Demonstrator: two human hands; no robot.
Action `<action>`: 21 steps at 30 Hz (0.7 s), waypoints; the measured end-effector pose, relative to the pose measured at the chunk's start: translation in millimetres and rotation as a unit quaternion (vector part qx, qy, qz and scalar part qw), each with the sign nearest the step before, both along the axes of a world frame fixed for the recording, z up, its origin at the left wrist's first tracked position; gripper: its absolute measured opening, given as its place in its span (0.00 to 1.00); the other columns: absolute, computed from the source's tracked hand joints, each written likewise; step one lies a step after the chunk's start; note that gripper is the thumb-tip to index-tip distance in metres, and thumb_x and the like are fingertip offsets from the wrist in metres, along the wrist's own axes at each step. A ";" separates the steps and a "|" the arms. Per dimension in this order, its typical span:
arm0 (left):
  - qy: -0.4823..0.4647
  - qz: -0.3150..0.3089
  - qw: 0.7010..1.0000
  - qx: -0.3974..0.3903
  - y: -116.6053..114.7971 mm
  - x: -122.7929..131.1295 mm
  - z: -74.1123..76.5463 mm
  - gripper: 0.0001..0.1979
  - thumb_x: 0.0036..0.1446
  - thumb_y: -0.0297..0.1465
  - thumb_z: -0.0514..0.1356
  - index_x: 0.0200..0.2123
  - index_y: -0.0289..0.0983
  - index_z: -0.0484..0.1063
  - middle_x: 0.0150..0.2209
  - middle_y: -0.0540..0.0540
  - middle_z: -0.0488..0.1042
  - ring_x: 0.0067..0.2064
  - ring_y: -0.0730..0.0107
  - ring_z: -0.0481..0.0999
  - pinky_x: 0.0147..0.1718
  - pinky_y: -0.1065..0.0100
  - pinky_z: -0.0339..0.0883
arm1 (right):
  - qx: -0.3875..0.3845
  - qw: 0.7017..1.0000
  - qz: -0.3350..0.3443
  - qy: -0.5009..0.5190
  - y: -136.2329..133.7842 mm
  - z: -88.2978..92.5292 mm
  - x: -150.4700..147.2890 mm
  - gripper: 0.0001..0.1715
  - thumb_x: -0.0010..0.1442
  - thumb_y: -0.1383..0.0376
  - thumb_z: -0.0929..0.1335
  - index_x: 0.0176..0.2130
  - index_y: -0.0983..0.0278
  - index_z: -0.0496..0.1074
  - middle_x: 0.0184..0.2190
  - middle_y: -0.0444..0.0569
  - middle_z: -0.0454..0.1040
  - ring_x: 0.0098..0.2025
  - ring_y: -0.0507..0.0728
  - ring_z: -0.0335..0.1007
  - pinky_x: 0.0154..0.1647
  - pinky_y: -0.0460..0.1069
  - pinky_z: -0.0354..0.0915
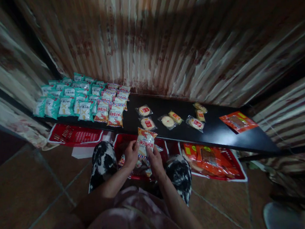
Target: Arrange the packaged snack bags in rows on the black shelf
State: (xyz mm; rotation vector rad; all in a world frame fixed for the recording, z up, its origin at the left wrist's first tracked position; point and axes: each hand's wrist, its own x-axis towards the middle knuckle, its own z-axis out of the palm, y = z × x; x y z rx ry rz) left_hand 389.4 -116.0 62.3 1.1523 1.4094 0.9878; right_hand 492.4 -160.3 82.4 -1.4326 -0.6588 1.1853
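Note:
Between my two hands, over a red basket (118, 139), is a white and orange snack bag (145, 141) with red lettering. The fingers of my left hand (131, 154) grip its left edge. My right hand (155, 159) pinches its lower right side, thumb on the front. More bags of the same sort (115, 114) stand in rows on the black shelf (131, 122), beside several teal snack bags (67, 106) at the left end. Right of them lie round wrapped crackers (144, 110) and small yellow packets (175, 117). Other packets sit in the basket below my hands, partly hidden.
An orange snack packet (238, 122) lies at the shelf's right end. Below it, a red basket (239, 163) holds orange packets. Another red basket (90, 135) is under the left end. A pleated curtain (144, 38) hangs behind the shelf. My knees flank the middle basket.

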 end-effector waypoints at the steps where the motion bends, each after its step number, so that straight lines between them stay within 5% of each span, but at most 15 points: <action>1: 0.003 -0.001 1.000 0.004 1.5 -0.1 0.4 0.14 0.59 0.37 0.54 0.44 0.36 0.70 0.40 0.44 0.77 0.40 0.66 0.77 0.38 0.68 0.69 | 0.003 1.000 -0.001 0.017 1.0 -0.7 0.1 0.31 0.52 0.47 0.68 0.48 0.63 0.69 0.39 0.49 0.78 0.38 0.59 0.74 0.38 0.51 0.69; 10: 0.033 -0.011 0.999 0.010 14.3 -3.1 -1.9 0.13 0.60 0.36 0.53 0.44 0.36 0.71 0.40 0.44 0.77 0.41 0.66 0.76 0.39 0.69 0.68 | 0.010 0.999 0.018 0.028 8.4 -7.3 9.4 0.28 0.51 0.45 0.68 0.42 0.63 0.72 0.37 0.48 0.78 0.38 0.57 0.73 0.38 0.49 0.68; 17: 0.052 -0.069 0.996 0.007 20.2 -13.9 -0.7 0.13 0.57 0.36 0.55 0.40 0.36 0.74 0.37 0.46 0.77 0.38 0.67 0.75 0.37 0.70 0.66 | -0.014 0.997 -0.065 0.048 11.8 -18.4 15.8 0.41 0.46 0.49 0.72 0.55 0.62 0.63 0.42 0.50 0.75 0.39 0.58 0.74 0.38 0.51 0.70; 21: 0.047 -0.122 0.991 0.002 26.7 -22.4 -3.1 0.13 0.55 0.35 0.55 0.38 0.35 0.76 0.33 0.48 0.78 0.34 0.69 0.74 0.33 0.72 0.66 | -0.003 0.994 -0.070 -0.088 11.9 -19.4 26.1 0.49 0.45 0.49 0.72 0.60 0.65 0.57 0.50 0.56 0.71 0.50 0.62 0.70 0.48 0.55 0.67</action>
